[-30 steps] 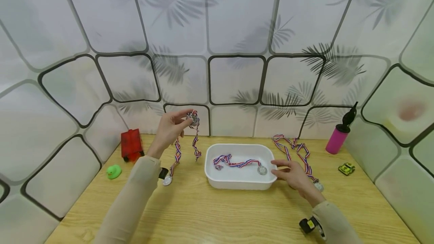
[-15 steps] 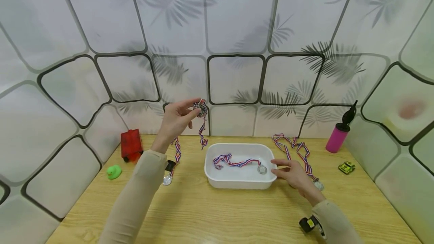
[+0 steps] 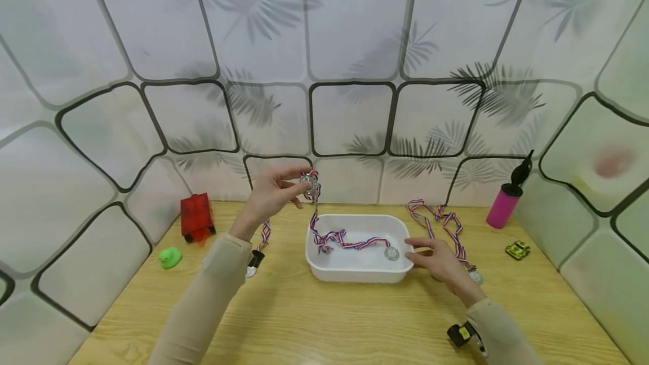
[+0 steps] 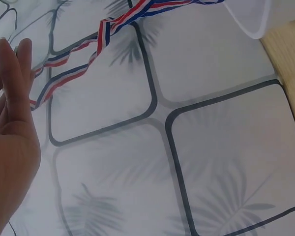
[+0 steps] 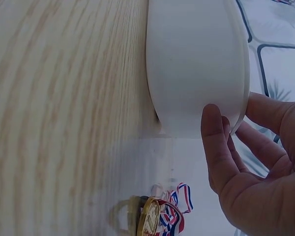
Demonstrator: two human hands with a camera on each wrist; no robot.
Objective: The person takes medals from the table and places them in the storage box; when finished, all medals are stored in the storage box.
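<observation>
My left hand [image 3: 296, 186] pinches a silver medal [image 3: 310, 185] by its disc, above the left end of the white tray [image 3: 361, 276]. Its striped ribbon [image 3: 316, 224] hangs down into the tray; the left wrist view shows that ribbon [image 4: 113, 27] trailing from my fingers [image 4: 12, 73]. Another medal [image 3: 391, 253] with its ribbon lies in the tray. My right hand [image 3: 423, 252] rests with relaxed fingers against the tray's right side, the thumb [image 5: 217, 147] on the tray wall [image 5: 196, 64].
A third medal [image 3: 475, 276] and ribbon lie right of the tray, a fourth medal [image 3: 250, 271] left of it. A red toy [image 3: 196, 217], a green duck [image 3: 169, 257], a pink bottle [image 3: 503, 208] and a small toy car [image 3: 518, 250] sit near the table's edges.
My left hand has carried the medal rightward, up and then lower, so the ribbon's end now hangs into the tray's left end. The right hand has stayed on the tray.
</observation>
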